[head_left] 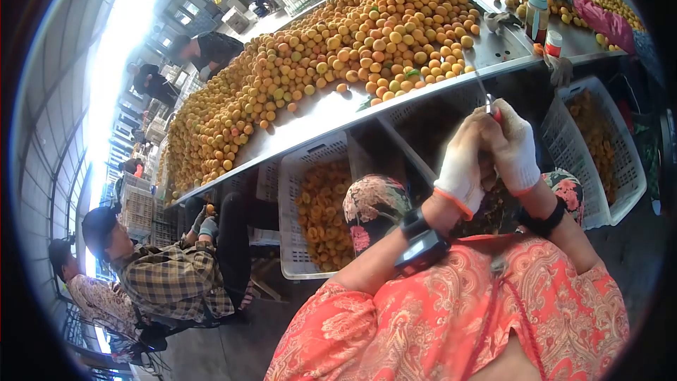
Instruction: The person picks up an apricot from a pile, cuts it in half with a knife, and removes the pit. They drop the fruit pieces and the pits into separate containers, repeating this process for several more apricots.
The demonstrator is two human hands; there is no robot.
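Note:
My gloved left hand (462, 162) and right hand (516, 147) are together above my lap, near the metal table edge. Both wear white gloves with stained fingers. My right hand is closed on a small knife (496, 114) with a red handle, its thin blade pointing toward the table. The left hand's fingers are curled against the right hand; whatever lies inside them is hidden. Beyond the hands, a large heap of orange-yellow apricots (367, 39) covers much of the metal table (310, 114).
A white crate (288, 240) of cut apricot halves stands left of my knees, and another crate (638, 183) is at the right. A jar (537, 15) and red-labelled bottle (553, 44) stand on the table. A co-worker in a plaid shirt (176, 279) sits at left.

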